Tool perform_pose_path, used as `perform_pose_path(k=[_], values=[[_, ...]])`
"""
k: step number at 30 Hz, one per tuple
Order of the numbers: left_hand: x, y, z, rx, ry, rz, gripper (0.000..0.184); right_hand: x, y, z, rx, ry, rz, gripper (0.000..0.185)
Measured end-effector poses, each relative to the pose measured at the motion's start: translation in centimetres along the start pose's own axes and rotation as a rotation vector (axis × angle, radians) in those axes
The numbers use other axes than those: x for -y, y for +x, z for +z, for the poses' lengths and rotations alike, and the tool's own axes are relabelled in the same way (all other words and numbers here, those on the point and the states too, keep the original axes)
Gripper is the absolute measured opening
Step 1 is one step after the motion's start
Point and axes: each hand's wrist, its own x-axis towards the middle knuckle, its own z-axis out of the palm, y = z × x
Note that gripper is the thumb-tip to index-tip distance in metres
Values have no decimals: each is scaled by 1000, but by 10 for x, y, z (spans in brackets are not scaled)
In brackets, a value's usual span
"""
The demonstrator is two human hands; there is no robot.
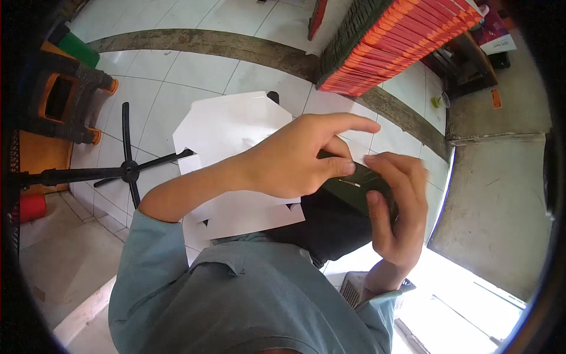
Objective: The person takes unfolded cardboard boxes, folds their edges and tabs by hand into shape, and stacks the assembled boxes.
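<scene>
Green sheet (352,193), flat, between left hand (300,154), right hand (404,206).

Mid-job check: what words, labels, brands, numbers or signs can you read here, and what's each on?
Nothing reads reliably, so no quotes.
Pink-and-white package, upper right: small print, too blurred.
Orange label on the wall: marks too small.
Dark green item at the hands: pale marking, unreadable.
Red-orange stack: no legible lettering.
</scene>
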Motion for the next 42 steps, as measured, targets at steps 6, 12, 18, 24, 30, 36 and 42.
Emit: perform_pose_path(k=[6, 12, 18, 24, 30, 36, 42], values=[[-5, 13, 12, 7, -86, -60, 44, -16, -3, 10, -510, -386, -65, 45], [-5, 26, 25, -218, -457, -19, 26, 5, -30, 31, -200, -309, -243, 41], [8, 36, 35, -212, -669, -45, 33, -13, -33, 29, -442, 17, -319, 46], [7, 35, 34, -187, -679, -83, 35, -13, -32, 16, -239, -204, -298, 34], [-2, 28, 44, -117, -587, -22, 31, -4, -30, 3, -298, -282, -181, 25], [9, 25, 76, -297, -588, 125, 16, -22, -28, 35, -606, -306, -4, 25], [33, 25, 57, -217, -461, 226, 13, -24, -36, 27, -503, -407, 3, 28]])
